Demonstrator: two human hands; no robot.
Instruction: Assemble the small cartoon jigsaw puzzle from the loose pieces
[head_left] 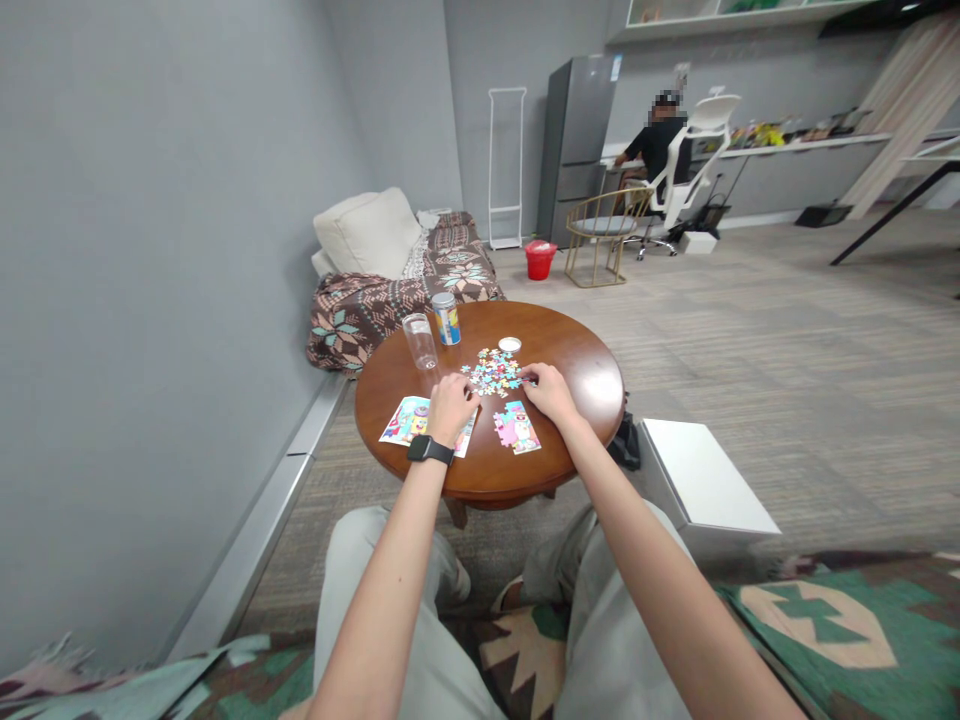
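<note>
A heap of loose jigsaw puzzle pieces [495, 371] lies on the round wooden table [495, 478]. My left hand [452, 405], with a dark watch on its wrist, is at the heap's near left edge with curled fingers, above the picture sheet [409, 420], which it partly covers. At the heap's right edge, my right hand [550, 391] has its thumb and fingers drawn together; whatever is in them is too small to name. A joined section of puzzle [517, 428] lies between my forearms, nearer to me than the heap.
Behind the heap stand a clear plastic cylinder [420, 342] and a printed can [446, 320]; a round white lid [510, 344] lies nearby. A white box [705, 470] is right of the table. A patterned sofa [405, 290] is beyond it. A person [660, 145] sits far back.
</note>
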